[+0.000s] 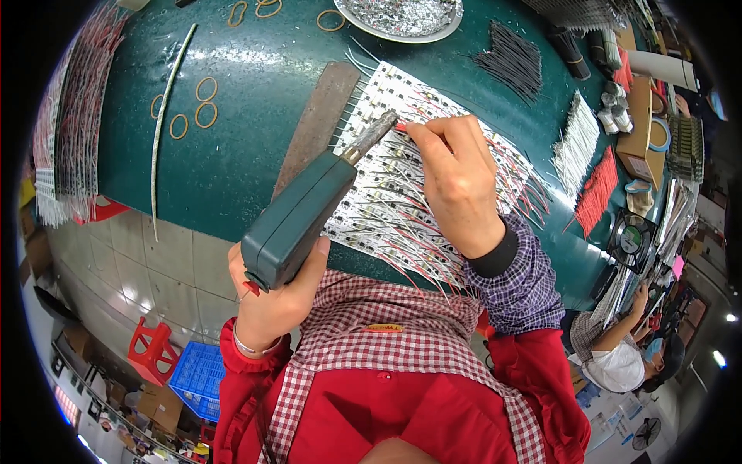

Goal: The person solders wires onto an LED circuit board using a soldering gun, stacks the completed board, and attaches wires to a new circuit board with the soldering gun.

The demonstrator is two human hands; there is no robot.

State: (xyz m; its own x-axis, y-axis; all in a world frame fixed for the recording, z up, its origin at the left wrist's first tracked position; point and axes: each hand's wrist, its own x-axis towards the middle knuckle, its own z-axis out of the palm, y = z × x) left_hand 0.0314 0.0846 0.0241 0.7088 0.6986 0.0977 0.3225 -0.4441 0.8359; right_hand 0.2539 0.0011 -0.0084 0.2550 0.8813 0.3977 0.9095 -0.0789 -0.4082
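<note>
My left hand (pixel 274 309) is closed round the grip of a dark green soldering gun (pixel 297 220), whose metal tip points up and to the right. The tip reaches a white panel of small circuit boards (pixel 396 80) lying on the table. Just right of the tip, my right hand (pixel 464 182) pinches a short red wire (pixel 400 126) between thumb and forefinger. Its wire end is close to the tip; whether they touch I cannot tell. Many red, white and black wires (pixel 402 220) spread over the panel. A flat brownish bar (pixel 321 116) lies along the panel's left edge.
A bowl of metal scraps (pixel 402 19) stands at the far edge. Bundles of black (pixel 510 62), white (pixel 576 139) and red wires (pixel 597 192) lie right. Rubber bands (pixel 205 114) and a thin pale strip (pixel 171 116) lie left. A person (pixel 626 359) sits at far right.
</note>
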